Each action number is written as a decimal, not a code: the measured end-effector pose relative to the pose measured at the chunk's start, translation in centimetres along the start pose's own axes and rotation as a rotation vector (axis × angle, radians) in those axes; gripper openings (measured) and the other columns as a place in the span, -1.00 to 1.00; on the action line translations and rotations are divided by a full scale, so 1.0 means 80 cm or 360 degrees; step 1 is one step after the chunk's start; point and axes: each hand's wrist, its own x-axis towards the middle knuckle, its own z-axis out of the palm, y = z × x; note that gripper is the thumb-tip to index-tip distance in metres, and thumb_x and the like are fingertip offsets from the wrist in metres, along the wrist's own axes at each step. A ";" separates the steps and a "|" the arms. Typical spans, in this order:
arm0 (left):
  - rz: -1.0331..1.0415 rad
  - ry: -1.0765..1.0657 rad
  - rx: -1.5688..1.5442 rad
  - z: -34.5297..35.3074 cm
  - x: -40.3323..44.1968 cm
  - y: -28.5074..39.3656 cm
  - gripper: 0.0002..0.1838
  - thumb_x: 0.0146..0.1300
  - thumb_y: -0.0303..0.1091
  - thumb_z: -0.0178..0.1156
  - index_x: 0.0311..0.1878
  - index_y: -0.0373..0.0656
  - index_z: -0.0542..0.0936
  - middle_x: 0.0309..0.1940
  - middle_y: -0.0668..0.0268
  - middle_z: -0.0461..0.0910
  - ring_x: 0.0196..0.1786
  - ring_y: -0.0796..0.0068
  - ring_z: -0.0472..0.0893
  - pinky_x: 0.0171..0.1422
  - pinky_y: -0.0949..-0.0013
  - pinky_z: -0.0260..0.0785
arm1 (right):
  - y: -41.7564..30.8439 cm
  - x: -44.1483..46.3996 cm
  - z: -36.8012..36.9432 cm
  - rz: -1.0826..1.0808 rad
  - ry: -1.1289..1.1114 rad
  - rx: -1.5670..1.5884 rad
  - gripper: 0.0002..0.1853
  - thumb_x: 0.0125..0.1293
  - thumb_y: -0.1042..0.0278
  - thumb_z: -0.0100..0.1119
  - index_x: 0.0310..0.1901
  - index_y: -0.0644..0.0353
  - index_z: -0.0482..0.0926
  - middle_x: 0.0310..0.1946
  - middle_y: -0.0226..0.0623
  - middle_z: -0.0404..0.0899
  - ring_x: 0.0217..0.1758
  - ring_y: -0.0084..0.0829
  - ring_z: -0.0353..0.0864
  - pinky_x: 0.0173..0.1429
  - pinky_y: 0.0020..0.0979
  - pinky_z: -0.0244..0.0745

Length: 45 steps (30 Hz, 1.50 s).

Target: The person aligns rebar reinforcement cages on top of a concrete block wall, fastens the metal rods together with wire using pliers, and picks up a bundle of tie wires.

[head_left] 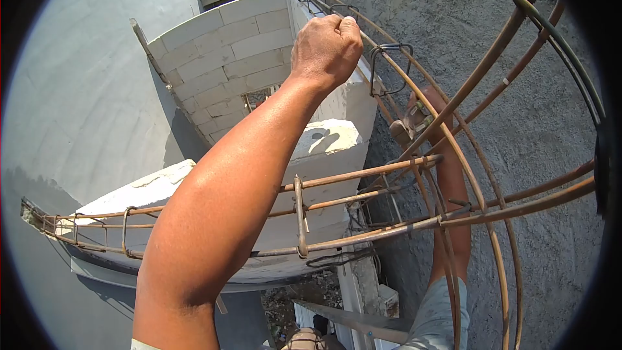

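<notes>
My left hand is closed in a fist around a rusty rebar rod of the upper cage. Beside it, a bent steel stirrup loops around the rods. Partly behind the bars, my right hand is closed near the same cage. Small yellowish-green and grey parts show at its fingers, too unclear to name. A second rebar cage with stirrups crosses in front of me, under my left forearm, and meets the upper one at the right.
A white block wall stands ahead, and pale block tops lie under the cages. Rough grey plaster wall closes the right side. Long rods and a dark cable curve at the far right. Rubble lies far below.
</notes>
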 end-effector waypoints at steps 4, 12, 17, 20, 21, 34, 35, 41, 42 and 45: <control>0.0030 -0.0017 0.0049 0.003 0.003 -0.002 -0.51 0.36 -0.11 -0.09 -0.31 -0.33 0.70 -0.30 -0.13 0.68 -0.12 -0.14 0.66 0.10 0.00 0.48 | 0.011 0.009 0.005 0.0132 -0.0149 0.0046 -0.86 0.17 0.55 0.33 -0.22 0.22 0.62 -0.35 -0.14 0.64 -0.28 -0.24 0.69 -0.20 -0.21 0.57; 0.0202 0.0071 0.0082 0.009 0.004 -0.019 -0.50 0.47 -0.11 -0.19 -0.23 -0.28 0.65 -0.22 -0.09 0.63 -0.01 -0.09 0.58 0.21 -0.05 0.41 | -0.013 0.007 -0.004 0.0025 0.0146 -0.0031 -0.91 0.20 0.50 0.31 -0.25 0.17 0.62 -0.42 -0.24 0.65 -0.31 -0.22 0.69 -0.25 -0.25 0.55; 0.0106 0.0202 0.0053 0.009 0.003 -0.016 -0.51 0.50 -0.09 -0.20 -0.20 -0.25 0.64 -0.18 -0.06 0.62 0.01 -0.06 0.56 0.23 -0.04 0.38 | -0.007 0.046 -0.013 -0.0200 0.0255 -0.0092 -0.88 0.10 0.42 0.38 -0.35 0.17 0.61 -0.43 -0.25 0.63 -0.34 -0.21 0.65 -0.24 -0.19 0.52; 0.0187 0.0293 0.0031 0.008 0.010 -0.017 -0.49 0.51 -0.06 -0.22 -0.20 -0.25 0.63 -0.21 -0.07 0.61 0.00 -0.05 0.56 0.20 -0.04 0.37 | -0.006 0.053 -0.017 -0.0123 0.0192 -0.0230 -0.81 -0.02 0.37 0.45 -0.38 0.15 0.62 -0.45 -0.25 0.60 -0.30 -0.17 0.65 -0.15 -0.16 0.53; 0.0181 0.0328 0.0027 0.006 0.013 -0.021 -0.48 0.51 -0.05 -0.23 -0.20 -0.24 0.63 -0.21 -0.06 0.60 0.00 -0.05 0.55 0.20 -0.04 0.37 | -0.006 0.058 -0.010 -0.0242 0.0322 -0.0109 -0.81 -0.02 0.36 0.46 -0.38 0.14 0.62 -0.44 -0.26 0.60 -0.30 -0.17 0.66 -0.16 -0.16 0.53; 0.0119 0.0318 -0.0002 0.006 0.009 -0.012 -0.46 0.52 0.02 -0.18 -0.21 -0.22 0.65 -0.17 -0.04 0.61 0.05 -0.03 0.56 0.24 -0.02 0.35 | -0.010 0.045 0.008 0.0047 0.0153 -0.0150 -0.83 0.09 0.47 0.40 -0.26 0.21 0.66 -0.39 -0.16 0.63 -0.36 -0.15 0.65 -0.24 -0.18 0.56; 0.0147 0.0317 0.0001 0.005 0.011 -0.015 -0.46 0.52 0.02 -0.17 -0.21 -0.22 0.65 -0.17 -0.04 0.62 0.05 -0.03 0.56 0.25 -0.02 0.35 | -0.011 0.039 0.010 -0.0112 0.0266 -0.0076 -0.83 0.10 0.47 0.39 -0.25 0.21 0.66 -0.38 -0.16 0.63 -0.35 -0.14 0.65 -0.24 -0.17 0.56; 0.0053 0.0205 0.0007 0.003 0.009 -0.010 -0.45 0.52 0.02 -0.18 -0.10 -0.23 0.67 -0.10 -0.10 0.64 0.11 -0.08 0.56 0.27 0.06 0.34 | -0.011 0.013 0.022 0.0366 0.0060 0.0006 -0.82 0.18 0.40 0.40 -0.21 0.24 0.66 -0.45 -0.18 0.64 -0.32 -0.17 0.70 -0.18 -0.17 0.59; 0.0068 0.0224 0.0000 0.002 0.010 -0.009 -0.46 0.52 0.03 -0.16 -0.14 -0.22 0.67 -0.13 -0.06 0.63 0.08 -0.05 0.56 0.26 0.04 0.35 | -0.016 0.012 0.018 0.0300 0.0184 0.0094 -0.86 0.20 0.44 0.37 -0.23 0.26 0.65 -0.48 -0.16 0.63 -0.35 -0.17 0.71 -0.22 -0.19 0.61; 0.0088 0.0222 -0.0004 0.008 0.006 -0.008 -0.48 0.50 0.04 -0.11 -0.21 -0.19 0.67 -0.20 0.01 0.61 0.02 0.00 0.56 0.22 0.00 0.36 | 0.014 -0.023 0.018 0.0761 -0.0064 0.0772 -0.82 0.28 0.35 0.33 -0.17 0.26 0.63 -0.49 -0.22 0.59 -0.38 -0.23 0.67 -0.26 -0.22 0.59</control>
